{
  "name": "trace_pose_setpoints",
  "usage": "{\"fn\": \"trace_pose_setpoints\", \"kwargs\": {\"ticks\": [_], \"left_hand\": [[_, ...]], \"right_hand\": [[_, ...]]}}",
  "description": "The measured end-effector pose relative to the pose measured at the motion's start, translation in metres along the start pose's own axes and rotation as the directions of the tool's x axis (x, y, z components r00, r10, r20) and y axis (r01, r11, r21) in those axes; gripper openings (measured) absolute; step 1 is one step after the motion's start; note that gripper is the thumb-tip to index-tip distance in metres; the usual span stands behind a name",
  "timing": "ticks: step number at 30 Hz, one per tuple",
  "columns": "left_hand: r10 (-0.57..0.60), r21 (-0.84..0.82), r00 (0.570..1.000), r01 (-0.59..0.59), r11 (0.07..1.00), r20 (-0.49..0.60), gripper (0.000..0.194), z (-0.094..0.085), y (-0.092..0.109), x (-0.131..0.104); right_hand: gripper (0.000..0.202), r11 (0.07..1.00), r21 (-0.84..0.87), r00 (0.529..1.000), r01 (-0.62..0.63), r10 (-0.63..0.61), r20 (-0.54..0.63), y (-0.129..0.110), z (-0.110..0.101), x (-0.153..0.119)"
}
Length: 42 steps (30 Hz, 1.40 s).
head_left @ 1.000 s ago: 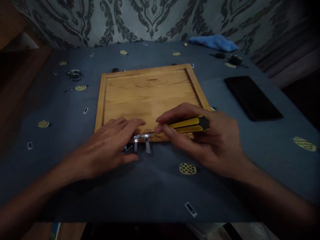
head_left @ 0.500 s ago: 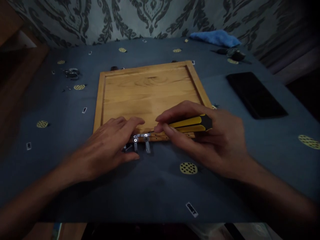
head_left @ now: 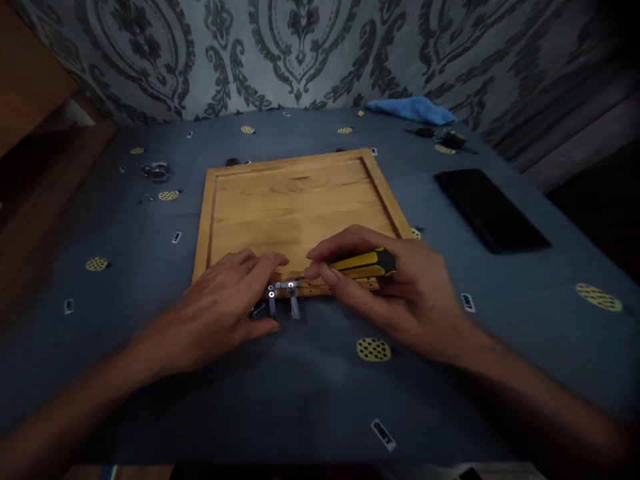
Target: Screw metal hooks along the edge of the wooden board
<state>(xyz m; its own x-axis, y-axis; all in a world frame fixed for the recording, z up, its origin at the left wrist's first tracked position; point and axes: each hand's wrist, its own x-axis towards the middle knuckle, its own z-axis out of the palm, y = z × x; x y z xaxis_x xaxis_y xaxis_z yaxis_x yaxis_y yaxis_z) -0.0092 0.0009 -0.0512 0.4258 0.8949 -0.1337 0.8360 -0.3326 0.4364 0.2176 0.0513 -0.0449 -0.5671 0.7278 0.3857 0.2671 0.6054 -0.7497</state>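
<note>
A wooden panel (head_left: 300, 213) with a raised frame lies flat on the cloth-covered table. Small metal fittings with cross-head screws (head_left: 293, 297) sit at its near edge and jut out towards me. My left hand (head_left: 225, 300) lies over the panel's near left corner, thumb and forefinger apart on either side of the fittings. In my right hand (head_left: 400, 287) is a screwdriver (head_left: 360, 263) with a yellow and black handle, held nearly level and pointing left. Its thin shaft ends beside the right-hand fitting; whether the tip touches it I cannot tell.
A black phone-like slab (head_left: 490, 210) lies to the right. Behind it are a dark tool (head_left: 450, 137) and a blue cloth (head_left: 413, 110). Loose metal hardware (head_left: 156, 171) lies at the left, near a wooden furniture piece (head_left: 35, 73). A patterned curtain (head_left: 300, 53) hangs behind.
My view has tilted up, so the scene sits lower in the picture. Both hands stay at the fittings, and the screwdriver is held in nearly the same place.
</note>
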Motion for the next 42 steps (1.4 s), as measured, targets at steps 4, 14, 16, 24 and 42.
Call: {"fn": "trace_pose_setpoints", "kwargs": {"ticks": [4, 14, 16, 24, 42], "left_hand": [[0.014, 0.067, 1.0, -0.014, 0.998, 0.004, 0.072, -0.007, -0.001, -0.003], [-0.111, 0.036, 0.976, 0.12, 0.992, -0.187, 0.052, -0.044, -0.013, -0.032], [-0.131, 0.011, 0.974, 0.135, 0.991, -0.184, 0.047, -0.047, -0.015, -0.04], [-0.143, -0.077, 0.988, 0.138, 0.987, -0.058, 0.032, -0.036, -0.008, -0.073], [-0.458, -0.217, 0.798, 0.404, 0.889, -0.391, 0.032, -0.063, -0.136, -0.028]], "right_hand": [[0.007, 0.999, 0.036, 1.0, 0.009, -0.009, -0.01, 0.002, 0.001, 0.0], [0.007, 0.997, 0.072, 0.978, 0.023, -0.008, -0.21, 0.006, 0.003, -0.004], [0.006, 0.997, 0.036, 0.979, 0.073, -0.065, -0.195, 0.011, 0.003, -0.003], [0.049, 0.919, -0.346, 0.982, 0.187, -0.169, 0.082, 0.049, 0.017, 0.004], [0.032, 0.919, -0.352, 0.978, 0.176, -0.203, -0.042, 0.07, 0.023, 0.01]]}}
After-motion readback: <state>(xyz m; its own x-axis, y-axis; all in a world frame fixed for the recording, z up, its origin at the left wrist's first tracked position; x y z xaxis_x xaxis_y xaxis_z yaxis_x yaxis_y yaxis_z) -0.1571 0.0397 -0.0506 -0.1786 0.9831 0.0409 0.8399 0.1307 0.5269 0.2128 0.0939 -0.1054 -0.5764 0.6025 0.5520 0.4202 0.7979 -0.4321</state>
